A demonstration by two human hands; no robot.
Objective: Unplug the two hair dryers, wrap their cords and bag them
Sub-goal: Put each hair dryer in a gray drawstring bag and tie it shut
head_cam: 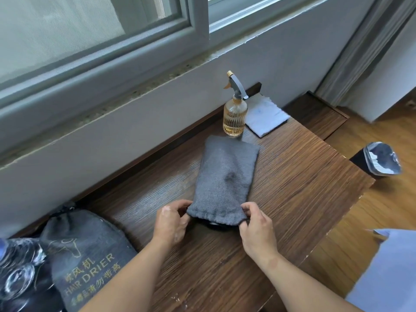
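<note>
A grey fabric pouch (225, 176) lies mid-frame on the dark wooden desk (292, 188); a ribbed glass spray bottle (234, 118) stands just above it, a printed grey drawstring bag (90, 255) at lower left.

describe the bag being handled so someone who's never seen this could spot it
Start at the dark wooden table below the window and find the amber spray bottle. Just in front of it lies a grey cloth bag, its near end pinched by the left hand and right hand. Unlike the printed bag at the left, it shows no gold lettering.
</note>
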